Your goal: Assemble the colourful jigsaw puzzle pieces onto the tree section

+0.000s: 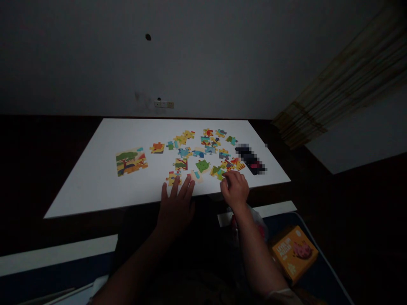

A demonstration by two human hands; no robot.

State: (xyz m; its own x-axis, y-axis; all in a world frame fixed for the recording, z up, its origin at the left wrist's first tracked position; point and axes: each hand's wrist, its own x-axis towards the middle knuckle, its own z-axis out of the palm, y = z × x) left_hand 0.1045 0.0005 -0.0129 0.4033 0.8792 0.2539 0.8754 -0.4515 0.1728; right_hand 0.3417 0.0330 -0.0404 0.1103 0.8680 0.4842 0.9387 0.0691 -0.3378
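My left hand (176, 203) lies at the table's near edge with its fingers spread. Its fingertips rest on or beside a yellow puzzle piece (173, 177), and a pale puzzle piece (197, 176) lies just past them. My right hand (235, 188) is curled, its index finger and thumb at the edge of a green and yellow puzzle piece (216, 171). Farther in are a green puzzle piece (202, 165), a tree-trunk puzzle piece (181, 164) and several others. A joined puzzle section (131, 162) with a green tree lies at the left, an orange puzzle piece (157, 147) near it.
The white table (92, 169) stands near a wall with a socket panel (164, 104). A dark, pixelated object (250, 159) lies at the table's right. Below right, an orange puzzle box (295, 254) sits on a blue seat, beside a clear plastic bag (259, 222).
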